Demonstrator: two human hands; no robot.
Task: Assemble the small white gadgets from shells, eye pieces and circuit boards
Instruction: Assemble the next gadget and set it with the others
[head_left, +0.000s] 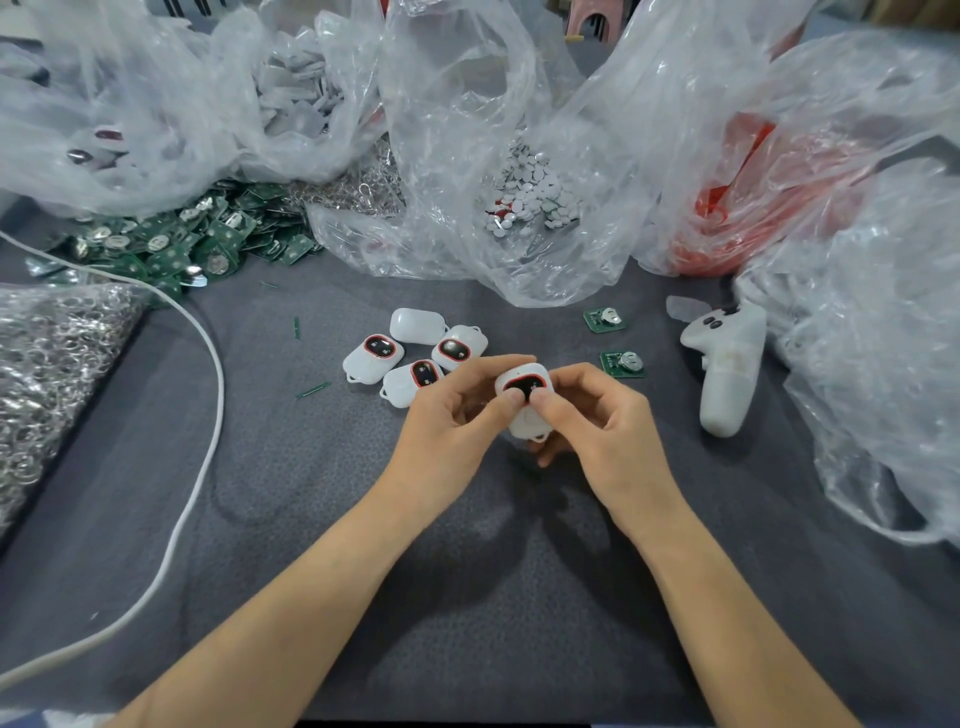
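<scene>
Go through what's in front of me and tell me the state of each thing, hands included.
Held gadget: lifted, eye piece in, both thumbs on it.
Left hand: grips gadget.
Right hand: grips gadget.
Four gadgets: lying loose, three eye-up, one eye-down.
Two boards: lying loose.
Controller: lying untouched.

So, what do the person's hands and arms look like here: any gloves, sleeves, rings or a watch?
Both are bare. The left hand and right hand wear no gloves, and no rings show. The forearms carry no sleeves, watch or bands down to the frame edge. The thumbnails look short and plain.
</scene>
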